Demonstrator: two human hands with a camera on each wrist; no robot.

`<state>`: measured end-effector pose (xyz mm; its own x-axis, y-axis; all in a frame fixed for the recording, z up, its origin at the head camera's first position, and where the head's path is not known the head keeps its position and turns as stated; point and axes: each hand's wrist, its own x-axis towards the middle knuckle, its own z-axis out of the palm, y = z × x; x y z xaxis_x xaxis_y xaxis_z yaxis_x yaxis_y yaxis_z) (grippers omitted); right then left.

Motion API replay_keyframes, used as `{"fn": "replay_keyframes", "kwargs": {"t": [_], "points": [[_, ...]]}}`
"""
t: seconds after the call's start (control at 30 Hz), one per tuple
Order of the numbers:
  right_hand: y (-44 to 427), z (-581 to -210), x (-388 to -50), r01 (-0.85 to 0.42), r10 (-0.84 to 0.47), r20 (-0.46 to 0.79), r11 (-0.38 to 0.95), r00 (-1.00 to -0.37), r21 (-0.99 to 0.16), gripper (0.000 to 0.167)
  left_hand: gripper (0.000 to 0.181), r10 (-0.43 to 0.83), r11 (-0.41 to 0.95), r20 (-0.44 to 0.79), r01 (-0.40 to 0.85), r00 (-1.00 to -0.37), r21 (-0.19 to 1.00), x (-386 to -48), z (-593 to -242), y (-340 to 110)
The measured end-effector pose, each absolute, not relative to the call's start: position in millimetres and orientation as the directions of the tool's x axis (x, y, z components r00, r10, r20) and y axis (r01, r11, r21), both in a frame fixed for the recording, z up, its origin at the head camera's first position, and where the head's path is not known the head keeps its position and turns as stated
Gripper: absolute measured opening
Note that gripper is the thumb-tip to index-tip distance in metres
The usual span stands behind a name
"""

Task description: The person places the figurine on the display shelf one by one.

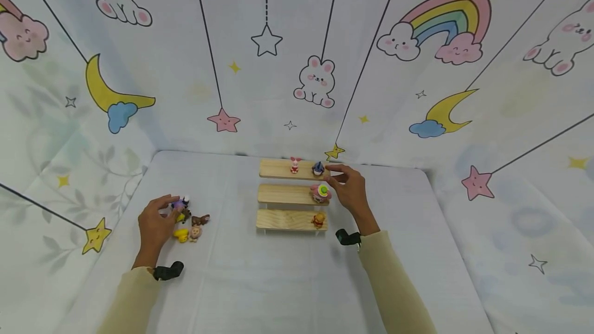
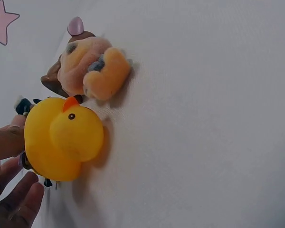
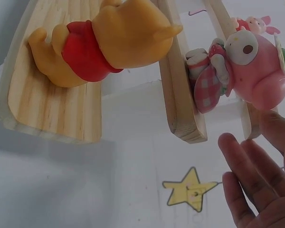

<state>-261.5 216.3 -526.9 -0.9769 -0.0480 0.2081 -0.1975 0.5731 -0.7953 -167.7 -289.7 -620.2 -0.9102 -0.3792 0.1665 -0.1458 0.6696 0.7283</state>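
Note:
My left hand (image 1: 157, 223) pinches a small purple figurine (image 1: 178, 204) between thumb and fingers; the duck hides part of the grip in the left wrist view. Close by lie a yellow rubber duck (image 2: 66, 142), a fuzzy peach figurine (image 2: 92, 69) and a brown figurine (image 1: 200, 220). My right hand (image 1: 349, 188) is at the right end of the back shelf (image 1: 274, 168), fingers extended, fingertips beside a dark blue figurine (image 1: 317, 168). Below it sit a pink figurine in a hat (image 3: 261, 71) on the middle shelf and a yellow bear in a red shirt (image 3: 118, 42) on the front shelf.
A small pink figurine in red (image 1: 294, 165) sits left of the blue one on the back shelf. The three-tier wooden stand, with its middle shelf (image 1: 283, 194) and front shelf (image 1: 283, 218), stands on a white-covered table (image 1: 260, 282). Printed cloth walls surround the table's back and sides.

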Motion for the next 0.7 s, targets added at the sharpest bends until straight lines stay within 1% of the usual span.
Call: {"fn": "replay_keyframes", "kwargs": {"t": [0.1, 0.27, 0.43, 0.53, 0.6, 0.7], "points": [[217, -527, -261, -0.195, -0.047, 0.206, 0.571, -0.977, -0.797, 0.032, 0.032, -0.364, 0.656, 0.130, -0.155, -0.922, 0.739, -168, -619, -290], [216, -526, -261, -0.189, -0.038, 0.204, 0.569, -0.978, -0.800, 0.031, 0.032, -0.347, 0.665, 0.122, -0.152, -0.930, 0.731, -170, -616, -286], [216, -526, -261, -0.190, -0.037, 0.207, 0.574, -0.978, -0.796, 0.031, 0.039, -0.254, 0.711, 0.122, -0.100, -0.960, 0.696, -172, -611, -282], [216, -526, -261, -0.192, -0.037, 0.208, 0.569, -0.977, -0.800, 0.032, 0.045, -0.193, 0.732, 0.095, -0.079, -0.977, 0.676, -173, -606, -281], [216, -526, -261, -0.193, -0.035, 0.209, 0.561, -0.977, -0.805, 0.032, 0.047, -0.174, 0.736, 0.070, -0.083, -0.982, 0.672, -174, -604, -280], [216, -527, -260, -0.194, -0.038, 0.209, 0.562, -0.977, -0.804, 0.032, 0.045, -0.178, 0.737, 0.039, -0.107, -0.983, 0.667, -175, -602, -280]]}}
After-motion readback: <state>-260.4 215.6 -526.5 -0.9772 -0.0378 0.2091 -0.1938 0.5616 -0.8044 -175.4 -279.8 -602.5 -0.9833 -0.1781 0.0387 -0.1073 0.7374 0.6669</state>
